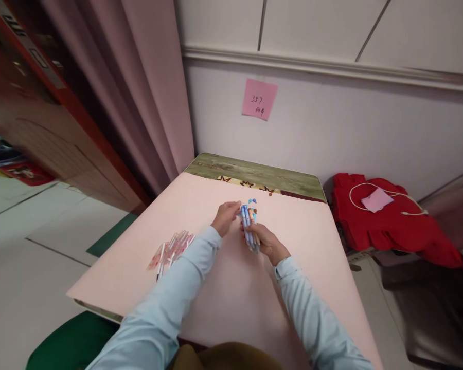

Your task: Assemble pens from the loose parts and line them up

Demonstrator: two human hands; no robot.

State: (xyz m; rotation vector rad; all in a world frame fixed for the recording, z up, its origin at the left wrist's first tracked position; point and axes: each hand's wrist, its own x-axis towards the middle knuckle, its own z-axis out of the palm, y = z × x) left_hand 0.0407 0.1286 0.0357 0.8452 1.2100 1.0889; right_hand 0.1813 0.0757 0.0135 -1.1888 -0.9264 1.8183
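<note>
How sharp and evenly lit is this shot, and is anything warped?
Head view: soft, even light, faint shadows; pens in the right hand slightly blurred; wide-angle warp slants the wall trim and cabinet; no glare on the table.

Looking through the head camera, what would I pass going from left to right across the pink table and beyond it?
First loose pink pens → left hand → bundle of blue pens held in the right hand → red cloth past the edge of the table, with a pink slip on it.

Home room, curtain (139, 92), small table (293, 267), sticky note (259, 99)
</note>
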